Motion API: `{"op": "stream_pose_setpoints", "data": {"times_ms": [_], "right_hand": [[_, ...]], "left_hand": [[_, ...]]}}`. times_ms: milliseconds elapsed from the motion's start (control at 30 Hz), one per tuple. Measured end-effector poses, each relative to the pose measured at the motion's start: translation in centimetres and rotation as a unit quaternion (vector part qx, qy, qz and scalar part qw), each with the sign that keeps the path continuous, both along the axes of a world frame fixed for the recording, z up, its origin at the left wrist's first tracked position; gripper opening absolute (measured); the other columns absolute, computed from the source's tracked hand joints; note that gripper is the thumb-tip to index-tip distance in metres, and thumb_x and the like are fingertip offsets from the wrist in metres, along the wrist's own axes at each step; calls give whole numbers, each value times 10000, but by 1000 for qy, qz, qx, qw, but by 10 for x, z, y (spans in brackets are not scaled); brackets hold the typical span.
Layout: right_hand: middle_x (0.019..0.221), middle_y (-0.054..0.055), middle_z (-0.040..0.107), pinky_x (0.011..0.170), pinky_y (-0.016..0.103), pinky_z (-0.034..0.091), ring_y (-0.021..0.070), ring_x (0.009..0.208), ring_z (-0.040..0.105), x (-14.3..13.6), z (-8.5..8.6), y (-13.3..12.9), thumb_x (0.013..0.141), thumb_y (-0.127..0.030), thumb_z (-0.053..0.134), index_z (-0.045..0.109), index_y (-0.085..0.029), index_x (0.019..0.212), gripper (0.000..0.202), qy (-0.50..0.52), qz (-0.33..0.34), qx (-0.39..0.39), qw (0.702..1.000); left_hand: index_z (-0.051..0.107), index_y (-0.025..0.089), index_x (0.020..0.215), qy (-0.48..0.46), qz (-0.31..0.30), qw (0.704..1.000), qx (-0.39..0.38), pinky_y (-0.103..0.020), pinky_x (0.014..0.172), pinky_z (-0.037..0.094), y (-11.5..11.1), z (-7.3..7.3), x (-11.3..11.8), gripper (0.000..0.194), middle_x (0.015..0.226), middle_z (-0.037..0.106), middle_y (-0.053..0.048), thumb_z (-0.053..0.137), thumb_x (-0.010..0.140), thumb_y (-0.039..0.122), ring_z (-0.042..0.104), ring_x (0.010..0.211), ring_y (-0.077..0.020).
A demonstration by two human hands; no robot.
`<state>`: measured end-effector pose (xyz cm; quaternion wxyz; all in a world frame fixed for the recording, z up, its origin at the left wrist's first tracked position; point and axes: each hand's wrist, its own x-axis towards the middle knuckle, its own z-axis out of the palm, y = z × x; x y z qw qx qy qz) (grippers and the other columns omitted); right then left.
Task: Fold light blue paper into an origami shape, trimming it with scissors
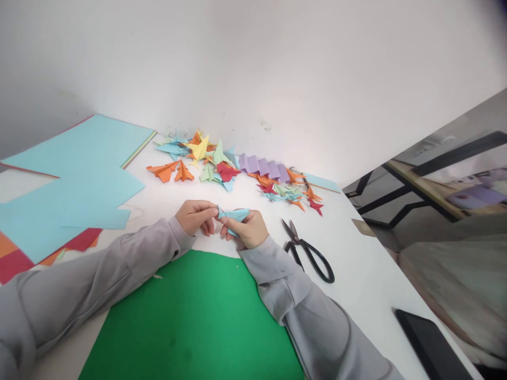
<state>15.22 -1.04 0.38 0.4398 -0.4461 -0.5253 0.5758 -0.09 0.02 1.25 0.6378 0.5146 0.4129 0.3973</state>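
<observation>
Between my two hands is a small light-blue folded paper figure, held above the white table just past a green sheet. My left hand pinches its narrow left tip between thumb and fingers. Around its wider right part, my right hand is closed, thumb on the near side. My fingers cover parts of the figure. Beyond my hands lies a pile of folded paper figures in yellow, orange, green, red and blue. A purple pleated paper strip rests beside more small figures.
Black-handled scissors lie partly open to the right of my right hand. A black phone is near the table's right edge. Light-blue sheets and red and orange paper cover the left side. A wall stands behind the table.
</observation>
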Motion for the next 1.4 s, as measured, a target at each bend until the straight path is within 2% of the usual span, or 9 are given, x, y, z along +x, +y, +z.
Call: {"op": "stream_pose_setpoints", "data": {"times_ms": [100,300,600,833,967,1067,1200,1267,1400], "right_hand": [[427,11,615,339,206,416,88,319,493,0,0,0,531,-352,777,637,-140,473,260,-5,-2,11,1000],[441,12,618,332,201,404,92,324,504,0,0,-2,543,-359,770,644,-136,502,260,-10,9,15,1000],[431,15,612,316,198,402,87,310,491,-1,-3,-2,540,-349,771,614,-127,475,279,-6,1,27,1000],[447,14,622,329,202,402,88,317,498,-1,-3,-3,546,-338,772,641,-128,510,250,12,22,28,999],[453,23,625,346,201,409,94,340,518,-1,-4,-2,553,-392,762,646,-123,519,295,24,43,10,999],[445,42,619,340,199,396,95,343,520,0,-7,1,614,-501,689,638,-113,513,405,46,59,-1,997],[500,54,650,329,198,386,109,350,546,3,-11,3,662,-610,581,664,-114,656,503,86,39,-18,995],[526,49,664,341,190,395,109,368,561,3,-11,3,634,-556,644,663,-122,690,439,77,25,-14,997],[498,26,654,349,177,399,81,347,527,1,-10,2,579,-406,743,636,-132,606,296,49,-5,-2,999]], "left_hand": [[598,114,639,3,8,1000,7,-209,339,412,-2,2,1,184,360,542,3,659,591,281,509,330,-118],[573,116,548,12,22,999,38,-187,336,397,-3,0,2,198,353,534,11,694,577,270,471,306,-82],[544,118,525,-3,6,1000,-20,-199,337,406,3,-4,0,303,342,530,-7,631,670,370,499,306,-106],[534,122,518,7,20,1000,5,-190,311,383,1,-4,1,351,330,521,-1,669,627,427,472,283,-94],[569,112,570,11,13,1000,22,-191,325,396,-1,-2,2,345,356,536,8,742,540,409,479,308,-88],[590,97,601,9,8,999,40,-184,333,400,0,-3,1,348,363,538,11,768,512,383,470,315,-75],[579,103,669,-31,54,997,40,-188,324,407,4,-7,-1,373,381,535,28,767,524,391,483,318,-82],[566,112,692,-49,82,995,34,-201,313,415,6,-9,-1,394,403,535,39,775,512,394,488,316,-89],[557,117,697,-59,102,993,26,-212,307,420,7,-10,-1,398,415,518,55,787,497,375,488,312,-92]]}}
